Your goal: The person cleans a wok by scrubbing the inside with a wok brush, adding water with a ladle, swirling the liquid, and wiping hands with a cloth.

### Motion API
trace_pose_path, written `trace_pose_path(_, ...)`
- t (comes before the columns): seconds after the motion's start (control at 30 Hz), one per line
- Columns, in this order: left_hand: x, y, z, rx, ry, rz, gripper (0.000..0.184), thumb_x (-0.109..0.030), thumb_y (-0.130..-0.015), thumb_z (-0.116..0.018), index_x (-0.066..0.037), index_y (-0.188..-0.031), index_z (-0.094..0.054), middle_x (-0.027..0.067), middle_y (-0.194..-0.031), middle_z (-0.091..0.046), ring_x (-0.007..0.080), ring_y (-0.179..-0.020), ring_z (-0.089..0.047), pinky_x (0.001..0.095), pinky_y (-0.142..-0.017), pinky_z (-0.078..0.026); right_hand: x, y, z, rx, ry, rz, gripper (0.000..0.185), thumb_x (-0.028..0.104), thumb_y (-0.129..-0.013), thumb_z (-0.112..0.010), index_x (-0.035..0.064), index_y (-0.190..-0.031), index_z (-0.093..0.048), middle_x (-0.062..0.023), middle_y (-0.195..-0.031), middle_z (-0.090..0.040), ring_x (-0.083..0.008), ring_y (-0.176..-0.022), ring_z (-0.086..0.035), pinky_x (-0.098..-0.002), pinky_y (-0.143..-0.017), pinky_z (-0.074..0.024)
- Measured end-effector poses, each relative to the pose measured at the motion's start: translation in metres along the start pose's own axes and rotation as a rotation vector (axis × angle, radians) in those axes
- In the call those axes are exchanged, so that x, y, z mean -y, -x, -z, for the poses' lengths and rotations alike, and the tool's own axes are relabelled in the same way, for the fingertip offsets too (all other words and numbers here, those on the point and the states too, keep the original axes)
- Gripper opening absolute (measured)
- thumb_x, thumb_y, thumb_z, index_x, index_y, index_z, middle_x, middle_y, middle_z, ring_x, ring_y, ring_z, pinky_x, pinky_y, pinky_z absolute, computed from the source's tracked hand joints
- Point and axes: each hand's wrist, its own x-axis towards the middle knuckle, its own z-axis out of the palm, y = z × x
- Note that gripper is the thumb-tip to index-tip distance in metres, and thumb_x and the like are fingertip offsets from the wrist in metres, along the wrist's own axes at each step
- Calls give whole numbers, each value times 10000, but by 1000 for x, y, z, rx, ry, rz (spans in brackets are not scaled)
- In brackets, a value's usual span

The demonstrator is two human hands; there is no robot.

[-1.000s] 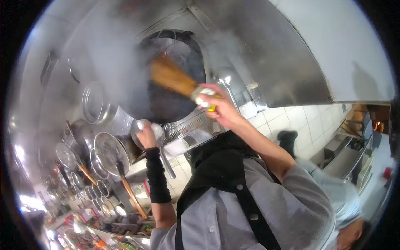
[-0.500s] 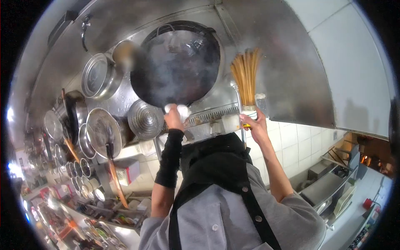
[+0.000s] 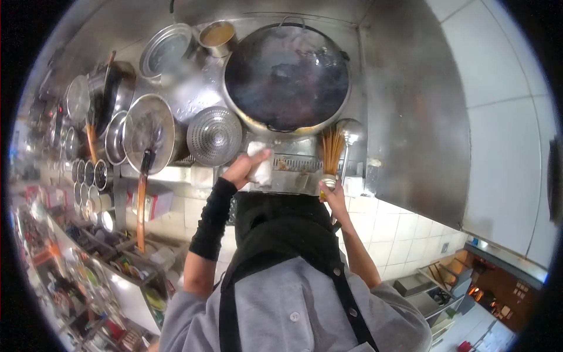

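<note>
My left hand (image 3: 238, 170), below a black sleeve, is closed around a folded white cloth (image 3: 260, 167) at the front edge of the stove. My right hand (image 3: 336, 198) grips a bamboo wok brush (image 3: 332, 148) by its bound lower end, bristles pointing away from me. Beyond both hands sits a large dark wok (image 3: 241, 76) with loop handles; its inside looks wet and shiny. Neither hand touches it. Just right of the brush lies a metal ladle (image 3: 350, 129), its handle running toward me.
A perforated strainer (image 3: 214, 136) lies left of the wok, near a wood-handled strainer (image 3: 142, 193) resting over a pot. Behind stand a steel pot (image 3: 168, 50) and a container of yellowish liquid (image 3: 217, 36). A metal wall panel (image 3: 419, 117) bounds the right side.
My left hand with the cloth has drawn back from the wok's near rim. The brush in my right hand now sits lower and closer in. Less steam shows over the wok; the view has shifted.
</note>
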Motion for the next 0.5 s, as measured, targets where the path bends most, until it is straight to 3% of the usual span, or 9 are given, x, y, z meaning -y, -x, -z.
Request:
trace_pose_path(0.07,6,29,-3,-93,-97,-48,364,-263,-970,-694,12,-1208,-707,70,-1037,-727,167,-943,-676,334,-803,-548,-22,9,9,-65,292,277,579,254,-928,-765,-72,-1337,-517,-231,-1196,-624,-322,-1011,-648,-467,-857,-545)
trace_pose_path(0.1,7,39,-9,-86,-96,-95,322,-221,-952,-689,28,-1154,-722,87,-1039,-738,180,-904,-675,345,-830,-534,-13,27,17,-133,238,206,637,279,-942,-742,-79,-1397,-477,-272,-1349,-517,-391,-1251,-519,-543,-1057,-420)
trace_pose_path(0.17,4,52,-18,-21,-330,-176,321,-209,-947,-680,29,-1157,-722,99,-1034,-747,183,-914,-671,343,-861,-523,-54,35,26,-317,575,68,716,292,-906,-754,-68,-1438,-437,-335,-1408,-466,-474,-1313,-464,-564,-1100,-381)
trace_pose_path(0.2,8,52,-23,30,-363,-222,306,-201,-943,-674,8,-1159,-729,97,-1025,-750,175,-926,-666,330,-863,-521,-140,18,34,-235,702,54,683,328,-851,-808,-80,-1330,-540,-354,-1337,-561,-457,-1247,-555,-565,-1023,-452)
trace_pose_path(0.23,-6,61,-36,74,-455,-223,311,-224,-945,-679,-4,-1159,-725,106,-1015,-754,181,-937,-673,338,-874,-524,-97,25,38,79,623,-273,598,393,-807,-841,-101,-1093,-664,-338,-1066,-709,-454,-997,-687,-550,-856,-530)
trace_pose_path(0.3,-5,60,-43,198,-532,-366,361,-227,-961,-702,8,-1234,-687,115,-1074,-744,180,-957,-677,343,-862,-534,-134,38,31,-104,234,-270,514,400,-822,-835,-92,-826,-687,-210,-702,-703,-367,-638,-680,-490,-633,-530)
trace_pose_path(0.37,-19,78,-50,229,-593,-443,389,-238,-954,-717,14,-1246,-666,130,-1075,-743,206,-980,-680,365,-894,-535,-133,52,23,-441,481,-98,453,315,-866,-803,-58,-685,-621,-130,-589,-618,-237,-521,-596,-436,-536,-474)
trace_pose_path(0.4,-21,86,-49,184,-585,-451,402,-249,-946,-725,20,-1238,-658,160,-1055,-747,245,-978,-697,387,-902,-538,-115,67,23,-396,207,-130,421,247,-897,-769,-26,-644,-572,-78,-564,-556,-148,-509,-526,-402,-489,-431)
trace_pose_path(0.5,-34,123,-33,147,-616,-467,438,-299,-939,-710,41,-1210,-658,241,-989,-746,353,-942,-732,410,-864,-550,-103,88,26,-386,251,-28,419,210,-931,-740,-4,-635,-534,-49,-531,-525,-130,-461,-469,-380,-434,-373)
